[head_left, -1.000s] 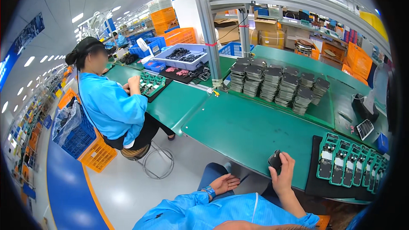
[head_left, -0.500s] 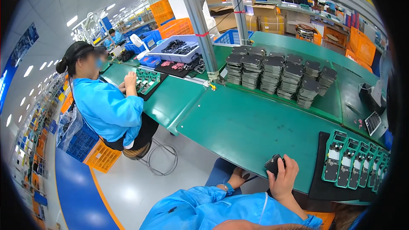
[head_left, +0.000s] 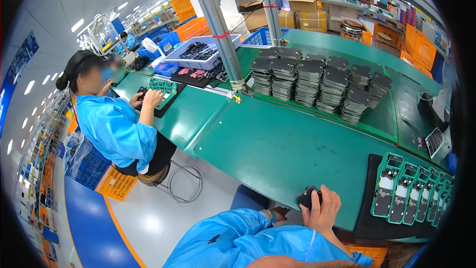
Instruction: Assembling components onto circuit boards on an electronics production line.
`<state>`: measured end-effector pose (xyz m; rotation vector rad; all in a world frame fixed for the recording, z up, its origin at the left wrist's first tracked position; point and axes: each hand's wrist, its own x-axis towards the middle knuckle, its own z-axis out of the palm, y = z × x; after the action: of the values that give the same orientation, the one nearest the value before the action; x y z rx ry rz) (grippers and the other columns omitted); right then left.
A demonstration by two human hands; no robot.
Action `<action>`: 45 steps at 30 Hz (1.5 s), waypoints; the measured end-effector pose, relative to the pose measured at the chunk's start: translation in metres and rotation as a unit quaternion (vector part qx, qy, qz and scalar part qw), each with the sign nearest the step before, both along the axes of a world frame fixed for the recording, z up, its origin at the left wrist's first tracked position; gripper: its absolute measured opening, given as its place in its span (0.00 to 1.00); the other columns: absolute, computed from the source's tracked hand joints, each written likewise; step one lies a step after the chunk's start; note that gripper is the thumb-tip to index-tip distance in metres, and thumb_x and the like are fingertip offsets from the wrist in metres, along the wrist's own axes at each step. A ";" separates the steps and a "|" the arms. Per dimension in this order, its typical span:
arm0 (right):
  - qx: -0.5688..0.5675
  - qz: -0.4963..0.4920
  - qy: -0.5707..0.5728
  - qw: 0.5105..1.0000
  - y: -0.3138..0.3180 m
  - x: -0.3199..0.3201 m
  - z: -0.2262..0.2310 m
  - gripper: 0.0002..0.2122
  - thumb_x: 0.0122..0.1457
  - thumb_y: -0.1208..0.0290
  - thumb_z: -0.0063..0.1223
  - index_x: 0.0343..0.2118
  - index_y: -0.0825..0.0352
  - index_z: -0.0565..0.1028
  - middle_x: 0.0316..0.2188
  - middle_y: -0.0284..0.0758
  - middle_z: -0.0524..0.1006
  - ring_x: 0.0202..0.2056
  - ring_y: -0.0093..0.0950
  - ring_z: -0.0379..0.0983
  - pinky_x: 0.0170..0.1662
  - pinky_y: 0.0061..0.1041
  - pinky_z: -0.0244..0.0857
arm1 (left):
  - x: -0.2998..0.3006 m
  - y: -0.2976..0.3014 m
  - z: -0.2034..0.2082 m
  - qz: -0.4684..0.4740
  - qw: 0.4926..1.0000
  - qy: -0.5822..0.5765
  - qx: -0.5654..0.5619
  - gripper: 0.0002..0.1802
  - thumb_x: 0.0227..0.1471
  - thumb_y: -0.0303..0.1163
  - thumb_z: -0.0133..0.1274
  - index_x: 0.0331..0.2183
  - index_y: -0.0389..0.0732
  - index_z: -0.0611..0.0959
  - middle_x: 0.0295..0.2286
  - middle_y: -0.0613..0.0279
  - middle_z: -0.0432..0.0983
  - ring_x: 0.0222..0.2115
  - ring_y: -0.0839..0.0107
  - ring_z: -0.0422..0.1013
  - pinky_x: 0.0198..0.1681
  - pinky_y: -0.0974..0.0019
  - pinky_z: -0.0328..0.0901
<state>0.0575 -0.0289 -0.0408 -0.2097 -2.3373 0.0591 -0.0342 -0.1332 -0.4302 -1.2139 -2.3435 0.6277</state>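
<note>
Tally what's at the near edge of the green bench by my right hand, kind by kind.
Small black device, gripped in the right hand: 1
Black mat: 1
Green fixtures in a row on the mat: at least 6; the farthest ones blur at the rim
Total: at least 8

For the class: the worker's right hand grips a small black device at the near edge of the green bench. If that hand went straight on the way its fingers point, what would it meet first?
The right hand, gripping the small black device, points up and away over the green bench. Bare bench top comes first; further along, probably the stacks of dark trays, though depth is uncertain.
</note>
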 end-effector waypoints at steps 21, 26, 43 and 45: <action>-0.007 0.029 0.026 0.999 -0.002 0.006 0.010 0.27 0.48 0.65 0.59 0.51 0.65 0.66 0.49 0.49 0.66 0.46 0.44 0.66 0.52 0.48 0.54 | -0.070 -0.065 0.103 0.047 0.788 -0.601 -0.123 0.23 0.45 0.44 0.51 0.34 0.31 0.83 0.36 0.40 0.76 0.39 0.47 0.73 0.44 0.52 0.66; -0.024 0.037 0.028 0.999 -0.003 0.007 0.006 0.29 0.44 0.68 0.62 0.51 0.67 0.65 0.50 0.49 0.66 0.47 0.46 0.64 0.52 0.50 0.53 | -0.074 -0.075 0.118 0.081 0.785 -0.613 -0.041 0.23 0.49 0.43 0.45 0.36 0.32 0.81 0.37 0.39 0.75 0.41 0.46 0.71 0.45 0.51 0.65; -0.004 0.015 0.041 0.999 -0.007 0.007 0.004 0.29 0.41 0.69 0.65 0.49 0.67 0.66 0.49 0.47 0.66 0.46 0.46 0.64 0.51 0.49 0.55 | -0.049 -0.047 0.194 -0.027 0.721 -0.692 0.032 0.27 0.47 0.53 0.50 0.31 0.36 0.82 0.31 0.43 0.78 0.34 0.48 0.73 0.40 0.52 0.66; 0.000 0.019 0.041 0.999 -0.006 0.007 0.006 0.30 0.41 0.69 0.65 0.49 0.68 0.66 0.49 0.48 0.66 0.46 0.47 0.64 0.50 0.49 0.55 | -0.048 -0.046 0.204 -0.061 0.734 -0.676 0.036 0.25 0.52 0.50 0.46 0.32 0.36 0.82 0.32 0.42 0.77 0.34 0.47 0.73 0.40 0.51 0.66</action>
<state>0.0645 -0.0351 -0.0351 -0.1610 -2.2591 0.0844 -0.0823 -0.1793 -0.2266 -2.2027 -3.1714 -0.7379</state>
